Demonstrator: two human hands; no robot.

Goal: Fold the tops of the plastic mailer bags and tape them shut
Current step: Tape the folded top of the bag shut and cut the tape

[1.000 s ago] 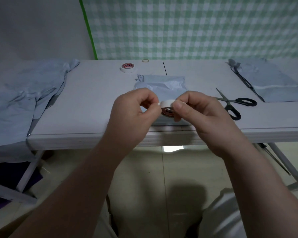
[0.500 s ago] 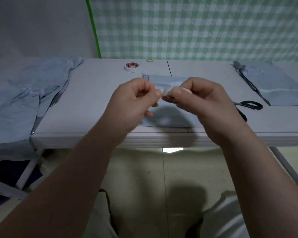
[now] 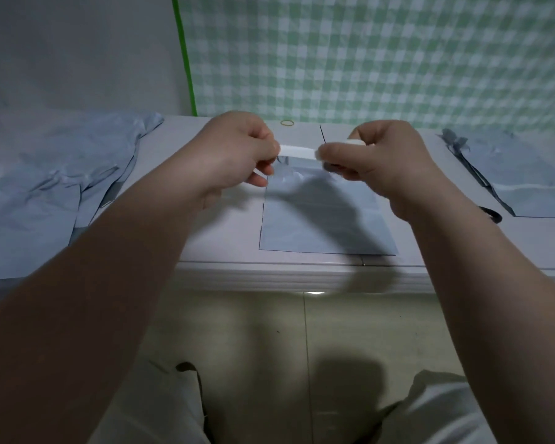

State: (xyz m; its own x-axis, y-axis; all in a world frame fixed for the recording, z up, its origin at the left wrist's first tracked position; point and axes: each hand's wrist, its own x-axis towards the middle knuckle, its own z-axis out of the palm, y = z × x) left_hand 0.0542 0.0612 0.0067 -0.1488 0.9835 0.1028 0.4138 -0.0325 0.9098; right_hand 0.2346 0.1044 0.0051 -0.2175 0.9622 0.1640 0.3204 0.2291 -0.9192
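A: Where does the job stand?

B: One pale blue-grey plastic mailer bag [image 3: 326, 216] lies flat on the white bench [image 3: 205, 238] at centre frame, its crumpled top under the hands. I see no tape on it, so I judge it unsealed.

A: And the hands?

B: The left hand [image 3: 237, 155] has its fingers [image 3: 263, 169] pinched shut on the free end of a strip of white tape [image 3: 298, 151]. The right hand [image 3: 382, 161] is closed round the small white tape roll [image 3: 354, 143]. The strip runs taut between them, held above the bag's top.

A: So what's left?

B: The strip isn't cut or laid down. Whether the top is properly folded I cannot tell; the hands hide it. A loose heap of the same blue-grey bags [image 3: 45, 193] at left frame looks undone, and a flatter stack of them [image 3: 526, 181] sits at right. I cannot tell whether those are sealed.
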